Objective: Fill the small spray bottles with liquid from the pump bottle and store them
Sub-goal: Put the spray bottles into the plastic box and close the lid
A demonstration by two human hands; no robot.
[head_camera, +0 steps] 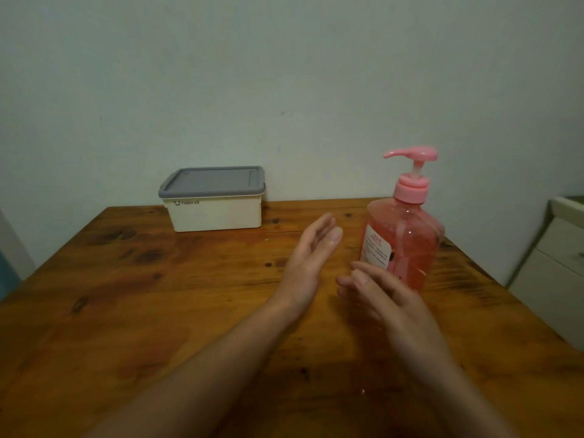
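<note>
Fingers (363, 273) of right hand (385, 298) lie straight beside pump bottle (401, 241).

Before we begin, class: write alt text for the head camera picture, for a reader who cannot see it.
A person's left hand and right hand hover open and empty over a wooden table, next to an upright pink pump bottle. A cream box with its grey lid shut sits at the back by the wall.

Both hands (311, 257) open — pump bottle (401, 235) beside.
</note>
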